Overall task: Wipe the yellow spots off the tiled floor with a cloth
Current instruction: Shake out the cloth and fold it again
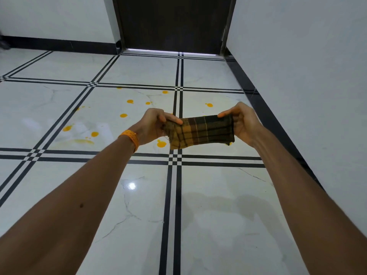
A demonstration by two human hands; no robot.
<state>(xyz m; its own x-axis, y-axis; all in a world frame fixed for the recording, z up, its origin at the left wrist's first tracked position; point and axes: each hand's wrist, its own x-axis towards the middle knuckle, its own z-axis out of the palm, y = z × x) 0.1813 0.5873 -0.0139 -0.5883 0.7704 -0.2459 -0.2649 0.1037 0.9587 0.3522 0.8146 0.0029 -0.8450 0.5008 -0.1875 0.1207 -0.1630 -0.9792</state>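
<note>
Head view: left hand [153,124] and right hand [241,124] pinch the cloth [202,132] above yellow spots [123,115].

Straight ahead of you: dark brown door [172,22], shut, in a dark frame [117,20], w/ a thin strip of light [170,51] along its bottom edge. White wall [55,16] to the left of it, another white wall [307,56] running down your right side. Black skirting [59,45] along the foot of the left wall; same on the right [264,108]. Orange thread wristband [130,138] mid-view. Dark blurred obj [4,43] at far left edge, can't ID.
</note>
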